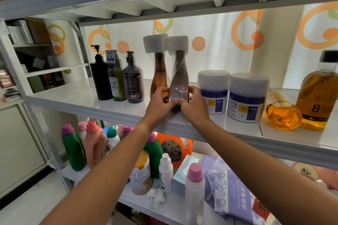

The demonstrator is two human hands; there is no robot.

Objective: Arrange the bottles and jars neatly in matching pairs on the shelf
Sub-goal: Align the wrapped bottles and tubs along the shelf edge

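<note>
With left hand (161, 103) and right hand (194, 108) pinching the bottle (180, 76) at its base, so low a grip could tip it against its twin (160, 71).

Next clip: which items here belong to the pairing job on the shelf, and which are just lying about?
Job: left hand and right hand gripping front amber bottle; rear amber bottle; left jar; right jar; toppled golden bottle; upright golden bottle; three dark bottles.
Lying about, lower shelf: green detergent bottle; tin; tissue box; purple packets.
</note>
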